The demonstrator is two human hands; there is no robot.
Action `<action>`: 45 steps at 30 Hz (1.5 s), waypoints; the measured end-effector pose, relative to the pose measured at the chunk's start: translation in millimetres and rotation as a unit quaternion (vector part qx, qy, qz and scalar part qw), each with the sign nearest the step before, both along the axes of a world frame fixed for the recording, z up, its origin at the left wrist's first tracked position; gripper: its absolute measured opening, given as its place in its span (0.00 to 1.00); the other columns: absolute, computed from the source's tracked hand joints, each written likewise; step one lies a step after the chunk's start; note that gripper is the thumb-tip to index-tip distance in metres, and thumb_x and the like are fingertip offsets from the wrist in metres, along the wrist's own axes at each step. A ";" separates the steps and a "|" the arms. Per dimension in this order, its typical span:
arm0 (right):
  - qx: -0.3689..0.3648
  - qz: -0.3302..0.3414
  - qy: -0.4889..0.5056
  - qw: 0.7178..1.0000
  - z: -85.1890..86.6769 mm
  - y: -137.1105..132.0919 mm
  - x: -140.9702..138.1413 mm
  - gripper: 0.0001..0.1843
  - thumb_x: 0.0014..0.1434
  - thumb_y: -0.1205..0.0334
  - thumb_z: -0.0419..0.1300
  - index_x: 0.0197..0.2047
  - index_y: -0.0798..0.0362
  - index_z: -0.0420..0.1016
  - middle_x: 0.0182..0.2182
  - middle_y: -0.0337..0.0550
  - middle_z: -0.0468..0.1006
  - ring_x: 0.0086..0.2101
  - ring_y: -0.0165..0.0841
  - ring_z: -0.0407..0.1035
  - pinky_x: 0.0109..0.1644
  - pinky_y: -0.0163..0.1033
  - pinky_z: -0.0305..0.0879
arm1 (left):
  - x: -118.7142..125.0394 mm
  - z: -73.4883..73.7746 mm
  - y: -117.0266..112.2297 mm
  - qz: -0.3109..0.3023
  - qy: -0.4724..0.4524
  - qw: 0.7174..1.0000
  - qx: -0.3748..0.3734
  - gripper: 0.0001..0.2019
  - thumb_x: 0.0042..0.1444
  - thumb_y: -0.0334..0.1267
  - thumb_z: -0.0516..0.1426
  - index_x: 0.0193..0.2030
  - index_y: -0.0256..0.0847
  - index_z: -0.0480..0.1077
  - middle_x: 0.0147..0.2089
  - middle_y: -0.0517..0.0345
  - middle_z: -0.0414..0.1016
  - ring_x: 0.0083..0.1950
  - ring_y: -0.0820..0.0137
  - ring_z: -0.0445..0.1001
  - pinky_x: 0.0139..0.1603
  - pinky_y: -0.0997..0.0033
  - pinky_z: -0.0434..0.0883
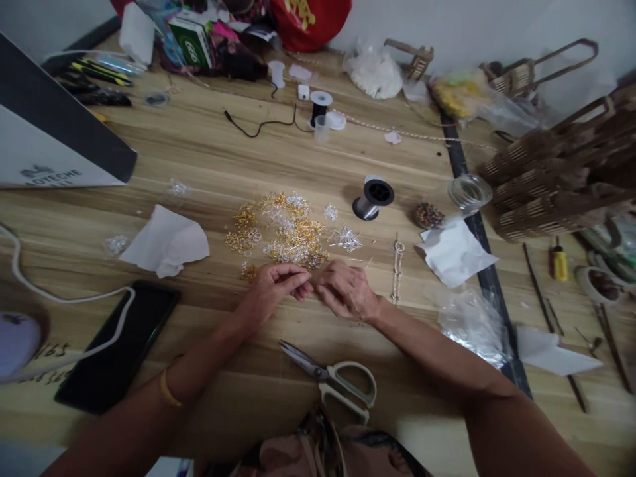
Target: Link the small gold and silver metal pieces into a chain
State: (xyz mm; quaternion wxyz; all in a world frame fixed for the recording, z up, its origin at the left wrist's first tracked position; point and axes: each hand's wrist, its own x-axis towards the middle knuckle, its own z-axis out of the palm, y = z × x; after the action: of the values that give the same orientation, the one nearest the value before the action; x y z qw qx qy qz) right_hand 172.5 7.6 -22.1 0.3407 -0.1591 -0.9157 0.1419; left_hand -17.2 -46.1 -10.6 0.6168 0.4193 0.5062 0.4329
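Note:
My left hand [281, 285] is closed in a pinch in front of a heap of small gold and silver jewelry findings [298, 242]. Close beside it, my right hand [345, 289] has its fingers curled together. Whatever the fingertips hold is too small to make out. Gold and silver rings [243, 240] lie left of the heap, and silver pins [346, 239] lie to its right. A silver chain [397, 268] is stretched out right of my right hand. Below both hands rest scissors [330, 381] with pale handles, blades partly apart.
A wire spool [372, 199], a clump of dark beads [428, 216] and a glass jar [470, 193] stand beyond my right hand. White paper [166, 242] and a phone [119, 344] crossed by a white cable lie left. Wooden baskets [546, 172] crowd the right.

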 end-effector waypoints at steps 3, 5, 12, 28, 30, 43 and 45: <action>-0.001 0.000 -0.001 1.000 -1.3 0.2 -0.3 0.03 0.62 0.67 0.53 0.39 0.52 0.66 0.28 0.42 0.74 0.30 0.32 0.67 0.32 0.36 0.63 | -0.1 -0.5 0.2 -0.004 -0.004 1.000 -0.002 0.10 0.54 0.42 0.61 0.30 0.36 0.75 0.28 0.57 0.77 0.28 0.74 0.72 0.31 0.74 0.72; 0.001 -0.002 0.002 1.000 -2.4 0.3 -0.5 0.03 0.61 0.67 0.53 0.39 0.52 0.66 0.28 0.42 0.74 0.30 0.32 0.67 0.32 0.36 0.63 | -0.3 -0.2 0.1 -0.008 -0.006 1.000 -0.002 0.10 0.54 0.42 0.61 0.30 0.36 0.75 0.28 0.57 0.77 0.28 0.74 0.72 0.31 0.74 0.72; 0.000 -0.008 0.000 1.000 -0.5 0.5 -1.9 0.02 0.61 0.67 0.53 0.36 0.53 0.66 0.25 0.41 0.72 0.28 0.31 0.66 0.31 0.36 0.62 | -0.8 -1.3 -0.9 -0.002 -0.037 0.999 -0.006 0.07 0.53 0.39 0.62 0.32 0.36 0.76 0.28 0.58 0.78 0.27 0.75 0.72 0.30 0.76 0.71; 0.014 -0.002 0.020 1.000 3.0 0.8 -2.9 0.02 0.59 0.69 0.55 0.35 0.53 0.65 0.25 0.41 0.73 0.28 0.30 0.66 0.31 0.35 0.62 | 0.8 1.7 1.3 -0.004 -0.022 1.000 -0.002 0.09 0.54 0.39 0.61 0.29 0.36 0.75 0.27 0.59 0.77 0.27 0.75 0.72 0.31 0.76 0.70; 0.014 -0.007 0.014 1.000 2.6 0.6 -2.5 0.02 0.60 0.68 0.54 0.34 0.53 0.65 0.25 0.41 0.73 0.27 0.30 0.66 0.30 0.35 0.61 | 1.1 1.4 1.6 -0.006 -0.017 1.000 0.002 0.09 0.55 0.39 0.60 0.28 0.35 0.75 0.26 0.59 0.76 0.27 0.75 0.71 0.31 0.76 0.70; 0.015 -0.010 0.017 1.000 1.8 -0.2 -2.6 0.02 0.60 0.68 0.53 0.35 0.53 0.65 0.24 0.40 0.71 0.26 0.30 0.64 0.29 0.35 0.61 | -0.1 3.6 -0.3 -0.025 -0.003 1.000 0.009 0.10 0.55 0.39 0.60 0.27 0.35 0.74 0.26 0.59 0.75 0.27 0.76 0.71 0.32 0.76 0.69; 0.019 -0.011 0.022 1.000 1.7 -0.4 -2.5 0.02 0.60 0.68 0.53 0.35 0.53 0.65 0.23 0.39 0.70 0.26 0.30 0.64 0.30 0.35 0.61 | -0.1 4.0 -0.2 -0.027 -0.003 1.000 0.009 0.10 0.56 0.39 0.60 0.27 0.35 0.74 0.26 0.60 0.75 0.27 0.76 0.71 0.32 0.76 0.69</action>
State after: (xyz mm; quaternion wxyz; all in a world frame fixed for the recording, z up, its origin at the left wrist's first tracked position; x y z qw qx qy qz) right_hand 169.9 7.2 -20.3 0.3652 -0.1593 -0.9087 0.1246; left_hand -17.3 -46.3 -6.6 0.6263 0.4369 0.4890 0.4217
